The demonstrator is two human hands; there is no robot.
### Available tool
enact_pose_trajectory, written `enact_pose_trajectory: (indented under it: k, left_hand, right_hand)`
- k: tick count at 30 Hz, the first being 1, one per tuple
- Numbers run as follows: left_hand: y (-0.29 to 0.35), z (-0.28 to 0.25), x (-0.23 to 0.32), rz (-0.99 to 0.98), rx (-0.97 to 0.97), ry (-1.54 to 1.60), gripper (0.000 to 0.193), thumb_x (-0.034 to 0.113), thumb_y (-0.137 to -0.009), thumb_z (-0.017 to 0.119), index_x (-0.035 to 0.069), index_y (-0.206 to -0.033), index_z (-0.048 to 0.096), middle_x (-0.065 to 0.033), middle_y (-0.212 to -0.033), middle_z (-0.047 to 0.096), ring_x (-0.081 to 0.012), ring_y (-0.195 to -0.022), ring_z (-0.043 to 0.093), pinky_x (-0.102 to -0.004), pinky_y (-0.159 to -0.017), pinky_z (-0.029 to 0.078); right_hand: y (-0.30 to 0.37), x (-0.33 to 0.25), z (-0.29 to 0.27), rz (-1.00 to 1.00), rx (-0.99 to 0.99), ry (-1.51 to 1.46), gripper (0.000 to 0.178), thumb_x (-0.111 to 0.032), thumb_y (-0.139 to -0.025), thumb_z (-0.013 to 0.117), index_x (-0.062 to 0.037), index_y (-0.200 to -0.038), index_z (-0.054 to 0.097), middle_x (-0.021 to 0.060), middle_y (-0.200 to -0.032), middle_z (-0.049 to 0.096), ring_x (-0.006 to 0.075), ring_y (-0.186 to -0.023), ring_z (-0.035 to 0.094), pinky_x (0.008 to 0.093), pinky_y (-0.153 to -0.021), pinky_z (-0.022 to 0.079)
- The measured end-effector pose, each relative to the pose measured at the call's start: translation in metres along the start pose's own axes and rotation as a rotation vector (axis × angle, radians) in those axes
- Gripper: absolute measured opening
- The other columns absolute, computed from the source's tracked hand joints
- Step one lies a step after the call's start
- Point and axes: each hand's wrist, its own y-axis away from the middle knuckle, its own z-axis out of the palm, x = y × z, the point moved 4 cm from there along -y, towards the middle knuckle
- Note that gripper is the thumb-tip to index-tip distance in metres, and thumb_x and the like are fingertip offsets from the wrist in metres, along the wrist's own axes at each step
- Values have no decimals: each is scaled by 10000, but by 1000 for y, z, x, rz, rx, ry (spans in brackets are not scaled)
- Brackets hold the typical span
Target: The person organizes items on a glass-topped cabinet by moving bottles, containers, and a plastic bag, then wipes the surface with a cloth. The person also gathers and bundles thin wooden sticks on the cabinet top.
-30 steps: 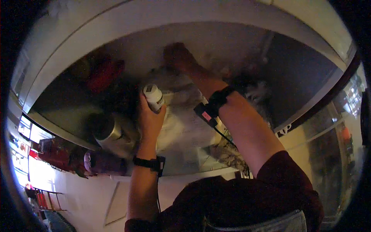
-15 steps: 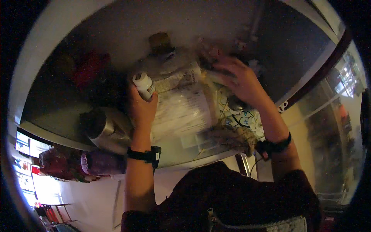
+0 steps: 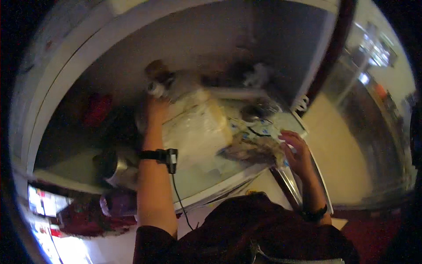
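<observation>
At the far end of my reach, my left hand point(image 3: 157, 109) is closed round a small white bottle point(image 3: 156, 89), blurred, beside a plastic-wrapped pack of papers point(image 3: 193, 127). My right hand point(image 3: 298, 152) is at the right, with fingers apart and nothing visible in them. It is at the right end of a crumpled, brownish plastic bag point(image 3: 259, 149), by the surface's edge; whether it touches the bag I cannot tell. Behind the pack stands a brown-topped container point(image 3: 157, 70).
A metal cylindrical vessel point(image 3: 121, 169) lies left of my forearm. Farther left is a red object point(image 3: 97, 108) in shadow. A dark round item point(image 3: 251, 112) sits on a flower-patterned sheet point(image 3: 266, 128). Whitish crumpled stuff point(image 3: 257, 75) lies at the back.
My right hand has moved from the back of the surface toward me and to the right, by the plastic bag. My left hand has reached farther forward with the bottle. The view has swung.
</observation>
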Motion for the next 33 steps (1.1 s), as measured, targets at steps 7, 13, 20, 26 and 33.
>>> enact_pose_trajectory:
  k: [7,13,20,26,33]
  left_hand:
    - [-13,31,-17,219,-247,131,746,377,-728,804,-9,-1299,518,-194,-1278,593,-353,-1177,566,-395,-977,444]
    - [36,-15,-9,171,-38,318,735,280,-751,806,37,-1364,482,-235,-1365,511,-351,-1247,510,-407,-1016,413]
    - [143,-58,23,180,71,182,791,203,-781,749,10,-1436,349,-260,-1405,424,-422,-1292,411,-458,-1082,335]
    - [183,-56,28,310,80,28,645,209,-835,664,13,-1395,411,-232,-1360,465,-406,-1287,409,-497,-1088,320]
    - [189,-45,28,389,45,-117,493,202,-871,624,10,-1310,509,-180,-1383,467,-391,-1307,402,-493,-1099,318]
  right_hand:
    - [14,8,8,-21,-117,104,333,-56,-831,691,-63,-1159,637,162,-1300,560,332,-1149,576,385,-946,479]
    - [-32,32,35,-185,-79,331,515,-176,-818,734,-130,-1298,551,193,-1366,494,381,-1219,513,424,-973,467]
    - [-128,67,36,-123,2,528,614,-289,-720,802,-200,-1282,572,222,-1171,569,417,-1036,587,489,-876,492]
    - [-158,29,13,-301,106,408,524,-172,-729,771,-169,-1225,603,208,-1049,621,416,-963,617,459,-815,515]
    - [-273,-1,24,-509,102,298,545,-186,-817,732,-155,-1331,550,224,-1279,568,408,-1109,587,409,-925,485]
